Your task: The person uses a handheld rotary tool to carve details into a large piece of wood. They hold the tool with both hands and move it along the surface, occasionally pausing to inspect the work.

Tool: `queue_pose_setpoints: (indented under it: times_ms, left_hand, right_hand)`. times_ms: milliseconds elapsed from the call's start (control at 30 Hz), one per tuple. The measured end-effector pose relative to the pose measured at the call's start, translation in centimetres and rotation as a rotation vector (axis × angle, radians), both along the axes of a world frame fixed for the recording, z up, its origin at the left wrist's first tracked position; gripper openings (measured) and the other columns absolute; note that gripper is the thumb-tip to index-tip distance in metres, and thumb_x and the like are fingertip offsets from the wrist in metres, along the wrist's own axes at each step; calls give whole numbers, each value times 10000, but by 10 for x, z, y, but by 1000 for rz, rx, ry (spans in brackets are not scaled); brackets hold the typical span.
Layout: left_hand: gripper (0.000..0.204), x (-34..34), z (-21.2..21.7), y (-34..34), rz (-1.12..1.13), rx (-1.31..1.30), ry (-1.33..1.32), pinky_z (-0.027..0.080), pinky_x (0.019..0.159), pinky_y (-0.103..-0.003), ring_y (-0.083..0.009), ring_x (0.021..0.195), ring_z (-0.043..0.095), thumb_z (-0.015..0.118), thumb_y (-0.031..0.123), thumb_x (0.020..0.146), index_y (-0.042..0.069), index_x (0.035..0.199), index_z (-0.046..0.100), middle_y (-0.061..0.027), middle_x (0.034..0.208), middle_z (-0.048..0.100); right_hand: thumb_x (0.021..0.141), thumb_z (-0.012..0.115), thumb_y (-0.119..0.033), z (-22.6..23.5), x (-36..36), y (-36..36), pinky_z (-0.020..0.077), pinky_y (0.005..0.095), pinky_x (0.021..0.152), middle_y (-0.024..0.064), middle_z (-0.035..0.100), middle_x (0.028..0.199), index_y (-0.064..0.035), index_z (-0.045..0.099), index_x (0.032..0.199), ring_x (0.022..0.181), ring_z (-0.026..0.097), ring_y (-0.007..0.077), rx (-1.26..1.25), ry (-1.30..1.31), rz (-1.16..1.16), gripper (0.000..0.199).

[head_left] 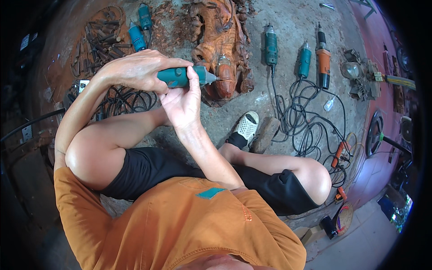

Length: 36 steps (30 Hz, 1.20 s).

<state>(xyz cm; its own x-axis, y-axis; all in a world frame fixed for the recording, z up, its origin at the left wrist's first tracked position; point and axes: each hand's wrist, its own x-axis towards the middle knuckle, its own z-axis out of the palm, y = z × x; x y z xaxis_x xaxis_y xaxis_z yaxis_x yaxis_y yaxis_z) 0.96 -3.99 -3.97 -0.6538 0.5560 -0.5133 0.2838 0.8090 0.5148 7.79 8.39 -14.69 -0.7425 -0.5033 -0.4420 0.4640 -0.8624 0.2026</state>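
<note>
A teal die grinder point(173, 77) lies sideways between my two hands, its silver nose pointing right. My left hand point(137, 69) is wrapped round its rear end from above. From below, my right hand point(182, 104) grips the body near the nose, with the thumb over the front. The tip of the grinder is at the near end of a brown wood carving point(215, 33) on the floor; whether it touches the wood I cannot tell. Rounded, carved shapes and hollows run along the carving.
Two teal grinders point(271, 47) and an orange-and-black one point(323, 60) lie right of the carving, with tangled black cables point(294, 119) nearer me. At the left are a heap of slim brown tools point(103, 40), more teal grinders point(137, 38) and cables. My sandalled foot point(247, 126) rests beside a block point(265, 135).
</note>
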Motion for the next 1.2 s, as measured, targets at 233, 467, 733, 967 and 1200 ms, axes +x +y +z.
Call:
queue_pose_setpoints:
  times_ms: [233,467,733,967,1200]
  left_hand:
    - [850,-1,-8,-1,-14,43,19,527,780,-421,-361,896,667,694,203,566,37,1376,495,-227,1102,665]
    - [780,-1,-3,1,-2,62,13,527,785,-439,-359,903,675,699,164,591,31,1339,525,-215,1047,687]
    - [849,2,-10,-9,-6,-22,-44,518,819,-424,-367,941,655,707,209,582,25,1380,482,-227,1126,655]
    - [816,5,-18,-13,4,40,-17,509,773,-421,-362,891,659,677,209,610,8,1376,480,-247,1061,662]
    - [793,4,-12,-7,29,-16,-9,497,667,-425,-359,710,644,686,184,618,8,1365,490,-257,884,659]
  right_hand:
    - [916,635,-393,-4,-1,0,470,358,951,38,586,1173,-113,492,1239,1107,563,174,12,-18,0,451]
    - [880,684,-358,-8,1,-3,470,384,974,43,622,1154,-114,531,1192,1102,590,197,-4,-23,-6,425]
    - [877,685,-370,-11,4,-9,457,382,974,38,617,1160,-127,526,1193,1113,582,195,-16,-18,32,429]
    - [888,669,-374,-17,4,-11,454,394,981,36,616,1166,-125,525,1196,1109,584,203,-3,-3,47,422]
    - [904,655,-364,-22,0,-9,458,410,988,50,612,1200,-119,520,1207,1130,581,220,-41,-8,71,412]
